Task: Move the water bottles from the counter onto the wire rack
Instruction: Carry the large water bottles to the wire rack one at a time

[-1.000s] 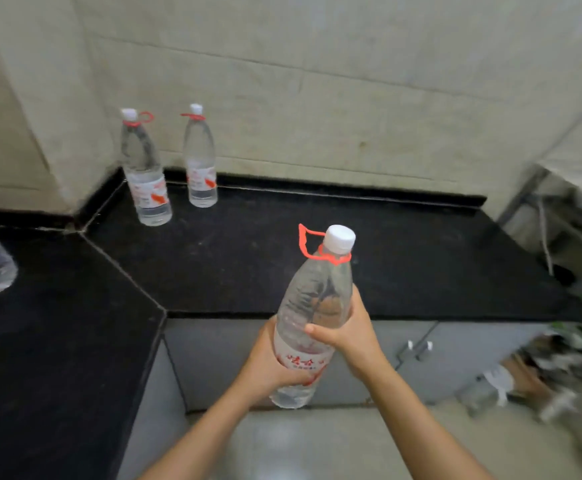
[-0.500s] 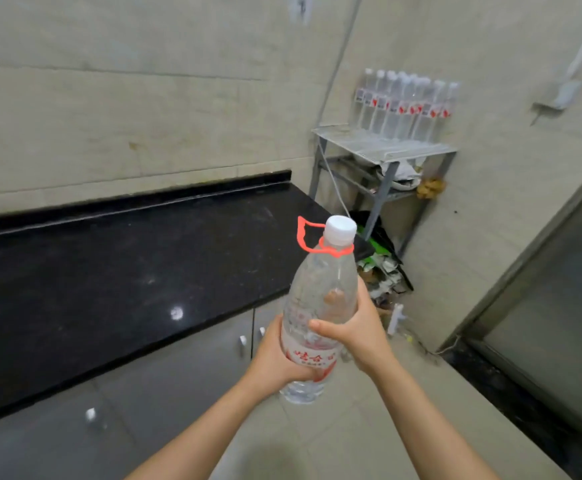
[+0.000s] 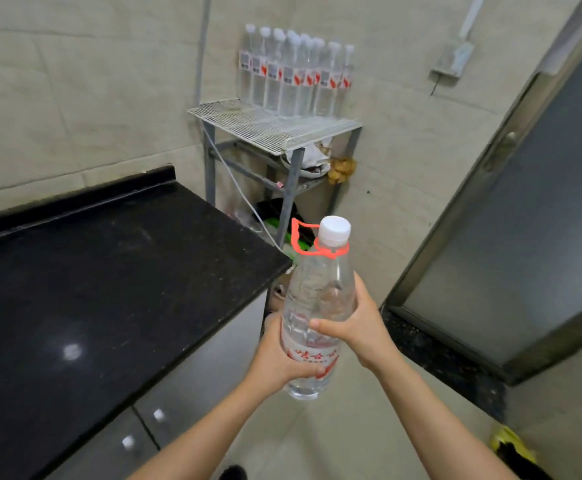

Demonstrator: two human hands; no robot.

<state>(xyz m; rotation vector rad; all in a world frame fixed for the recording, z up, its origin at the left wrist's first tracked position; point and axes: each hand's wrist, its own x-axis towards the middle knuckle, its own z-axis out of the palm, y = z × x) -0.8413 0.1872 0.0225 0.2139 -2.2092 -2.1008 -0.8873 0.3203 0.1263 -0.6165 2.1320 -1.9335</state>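
I hold a clear water bottle [image 3: 320, 299] with a white cap and a red neck ring upright in front of me, over the floor past the counter's end. My left hand [image 3: 275, 358] grips its lower part at the label. My right hand [image 3: 358, 327] wraps around its middle from the right. The white wire rack [image 3: 248, 121] stands ahead in the corner, with a row of several similar bottles [image 3: 293, 74] along its back edge against the wall. The front part of the rack top is bare.
The black counter [image 3: 109, 271] fills the left, with grey cabinet doors [image 3: 185, 386] below. Clutter sits on the rack's lower shelves [image 3: 313, 168]. A dark door [image 3: 524, 237] with a raised black threshold [image 3: 438, 355] is on the right. A yellow-and-black item [image 3: 511, 445] lies on the floor.
The view has swung right from the counter corner with its two standing bottles toward the rack, which is now closer. Both hands keep the same grip on the bottle.
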